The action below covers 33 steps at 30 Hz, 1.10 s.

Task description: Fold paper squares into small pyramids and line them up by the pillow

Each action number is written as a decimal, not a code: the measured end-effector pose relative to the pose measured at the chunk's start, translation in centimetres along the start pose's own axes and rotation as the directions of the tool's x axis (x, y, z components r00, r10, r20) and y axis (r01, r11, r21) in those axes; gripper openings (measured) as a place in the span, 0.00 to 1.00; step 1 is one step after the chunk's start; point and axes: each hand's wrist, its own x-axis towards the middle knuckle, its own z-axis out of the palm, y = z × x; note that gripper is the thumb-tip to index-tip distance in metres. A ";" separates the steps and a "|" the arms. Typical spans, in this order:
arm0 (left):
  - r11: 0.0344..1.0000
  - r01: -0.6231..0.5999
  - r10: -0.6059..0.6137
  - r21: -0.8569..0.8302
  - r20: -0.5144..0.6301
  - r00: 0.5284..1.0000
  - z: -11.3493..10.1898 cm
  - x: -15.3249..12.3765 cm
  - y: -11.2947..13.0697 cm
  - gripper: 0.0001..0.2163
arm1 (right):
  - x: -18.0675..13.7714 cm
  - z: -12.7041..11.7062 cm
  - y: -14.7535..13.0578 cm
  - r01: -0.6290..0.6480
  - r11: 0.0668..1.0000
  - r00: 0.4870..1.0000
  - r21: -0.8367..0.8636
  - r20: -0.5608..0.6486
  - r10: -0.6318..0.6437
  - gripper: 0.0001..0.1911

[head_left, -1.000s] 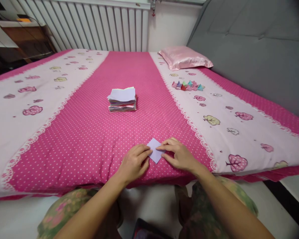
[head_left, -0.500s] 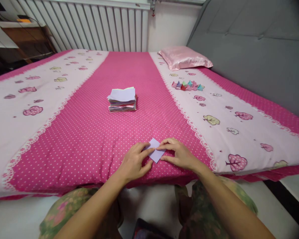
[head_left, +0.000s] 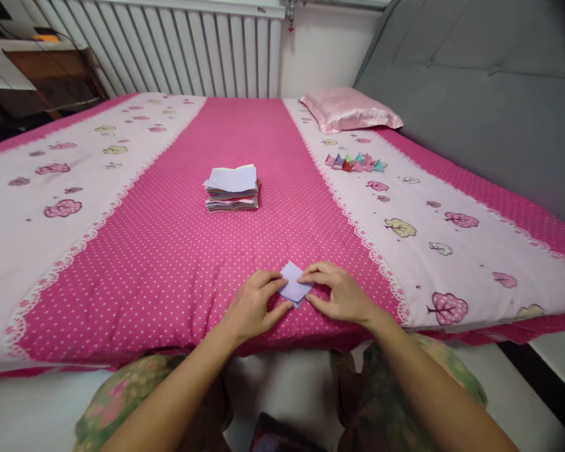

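A small lavender piece of folded paper [head_left: 294,284] lies as a diamond on the pink dotted bedspread, near the bed's front edge. My left hand [head_left: 257,301] grips its left side, with the thumb at the lower edge and the fingers over the left corner. On the opposite side, my right hand [head_left: 335,290] pinches the right corner between thumb and fingers. A second paper tip shows just beneath the lower corner. The fingers cover both side corners.
A stack of paper squares [head_left: 232,187], lavender on top, sits farther back on the bedspread [head_left: 169,251]. Several small folded paper shapes [head_left: 355,162] in mixed colours stand to the right. Behind them lies a pink pillow [head_left: 348,110], beside a grey headboard [head_left: 471,100].
The lower layer of the paper now shows below the bottom corner, and the front face looks smooth. Both hands have shifted only slightly, still at the two sides.
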 end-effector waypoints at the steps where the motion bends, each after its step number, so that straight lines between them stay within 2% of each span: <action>1: 1.000 0.001 -0.001 0.000 -0.004 1.000 0.0 0.0 0.0 0.14 | 0.0 0.1 -0.1 0.009 1.000 1.000 -0.017 -0.015 -0.009 0.15; 9: 1.000 -0.003 0.003 0.015 -0.041 0.999 0.5 0.0 -0.3 0.11 | 0.0 0.2 -0.6 -0.001 0.997 0.998 -0.076 -0.056 -0.004 0.15; 17: 0.997 0.031 -0.018 0.070 -0.178 0.984 0.9 0.2 -0.5 0.08 | -0.1 0.5 -0.6 -0.057 0.991 0.994 -0.119 -0.097 0.045 0.15; 25: 0.973 0.213 -0.181 0.091 -0.281 0.943 0.7 0.4 -0.2 0.06 | 0.3 0.7 -0.2 -0.253 0.967 0.960 -0.032 -0.134 0.247 0.07; 29: 0.954 0.281 -0.241 0.102 -0.298 0.924 0.8 0.6 -0.2 0.07 | 0.6 0.9 -0.1 -0.355 0.935 0.919 0.020 -0.179 0.352 0.08; 33: 0.943 0.313 -0.271 0.111 -0.284 0.920 0.9 0.7 -0.2 0.07 | 0.7 1.1 -0.1 -0.393 0.919 0.898 0.025 -0.204 0.390 0.10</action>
